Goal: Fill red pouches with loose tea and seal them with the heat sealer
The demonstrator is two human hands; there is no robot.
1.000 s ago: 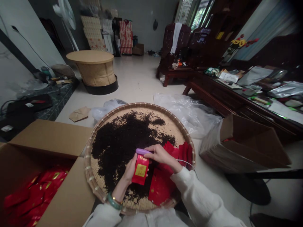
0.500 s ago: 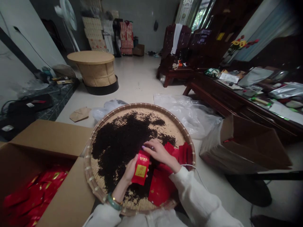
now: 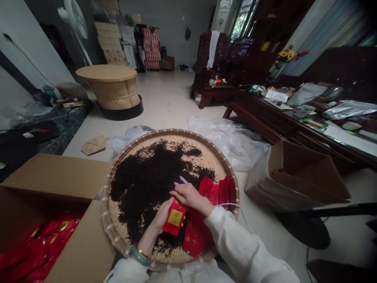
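Observation:
My left hand (image 3: 161,218) is closed around a small red tea packet (image 3: 174,218) with a yellow label, held upright over the basket. At the packet's top edge my right hand (image 3: 191,195) has its fingers bent and closed. A slim light-purple tool (image 3: 183,179) sticks out from its knuckles; its kind cannot be made out. Below lies a heap of dark loose tea leaves (image 3: 144,179) in a round bamboo tray (image 3: 106,212). More red packets (image 3: 196,234) lie in the tray beneath my right forearm, and others (image 3: 225,189) stand at its right rim.
An open carton (image 3: 85,243) at the left holds many red packets (image 3: 44,243). Another open box (image 3: 265,177) stands at the right. Clear plastic sheeting (image 3: 226,139) lies behind the tray. A white cable (image 3: 241,212) loops past my right wrist.
My right hand has come down and closed over the packet's top, hiding its upper lettering. The packet is lower and tilted slightly. The purple tool shows more clearly. The view has shifted a little.

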